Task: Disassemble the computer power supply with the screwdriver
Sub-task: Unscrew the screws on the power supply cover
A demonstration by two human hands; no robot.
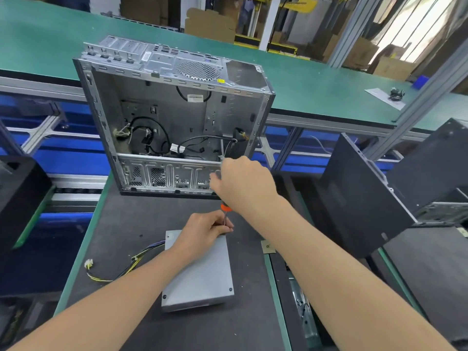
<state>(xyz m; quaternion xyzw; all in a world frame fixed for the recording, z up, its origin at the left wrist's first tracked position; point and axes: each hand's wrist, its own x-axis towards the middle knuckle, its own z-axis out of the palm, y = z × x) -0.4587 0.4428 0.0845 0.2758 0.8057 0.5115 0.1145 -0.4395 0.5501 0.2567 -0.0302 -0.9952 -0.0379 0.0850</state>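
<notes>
Grey metal power supply box (200, 269) lies flat on the dark-matted worktop (131, 224), close in front of me. A yellow-and-black wire bundle (114, 272) runs off its left side, ending in a white plug.

Steel-shafted screwdriver with an orange collar (226, 207) stands nearly upright at the box's far right corner. My left hand (202, 234) rests on the lid, fingers (226, 228) pinching the shaft low down. My right hand (243, 183) is curled over the handle from above; the handle itself is hidden.

Two black screws (230, 289) sit in the near corners of the lid.

Beyond, an open silver computer case (172, 117) stands on the worktop's far edge, holding loose black cables (152, 138) with white tags. A black closed case (367, 198) sits tilted to the right.
</notes>
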